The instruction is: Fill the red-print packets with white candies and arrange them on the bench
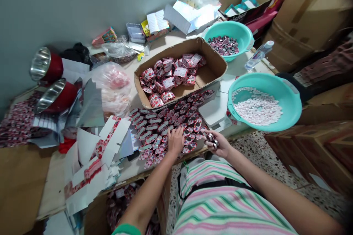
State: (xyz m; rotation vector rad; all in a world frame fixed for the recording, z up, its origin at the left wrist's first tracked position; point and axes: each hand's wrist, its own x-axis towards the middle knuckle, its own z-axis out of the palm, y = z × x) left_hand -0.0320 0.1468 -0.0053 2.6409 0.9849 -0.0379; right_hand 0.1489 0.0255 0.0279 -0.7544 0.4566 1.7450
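Rows of small oval cases with a pink and red print (154,126) stand packed together on the table. Over the right part of these rows lies my left hand (175,141), fingers stretched down onto the cases; its fingertips are partly hidden. At the right end of the rows, my right hand (220,146) is closed around several small round caps (210,140) with shiny rims. Behind the rows, a cardboard box (212,57) holds a heap of red-printed, labelled packs (168,80).
To the right are a turquoise basin (292,104) with small white pieces, a digital scale (213,112) and a clear bottle (259,55). Another turquoise basin (245,31) contains dark round caps. Cut paper sheets (110,136), a plastic bag (113,84) and red steel bowls (59,97) lie left.
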